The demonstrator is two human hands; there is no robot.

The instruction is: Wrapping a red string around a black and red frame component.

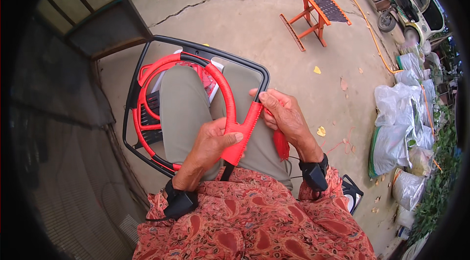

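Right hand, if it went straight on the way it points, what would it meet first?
Most likely the black frame tube, which the right hand seems to touch; exact depth is unclear.

A black tubular frame point(235, 59), partly wrapped in red strand point(251, 123), spans the lap point(186, 105).

Cracked concrete ground point(235, 20), orange-framed stool point(324, 6), framed door point(105, 24), daylight.
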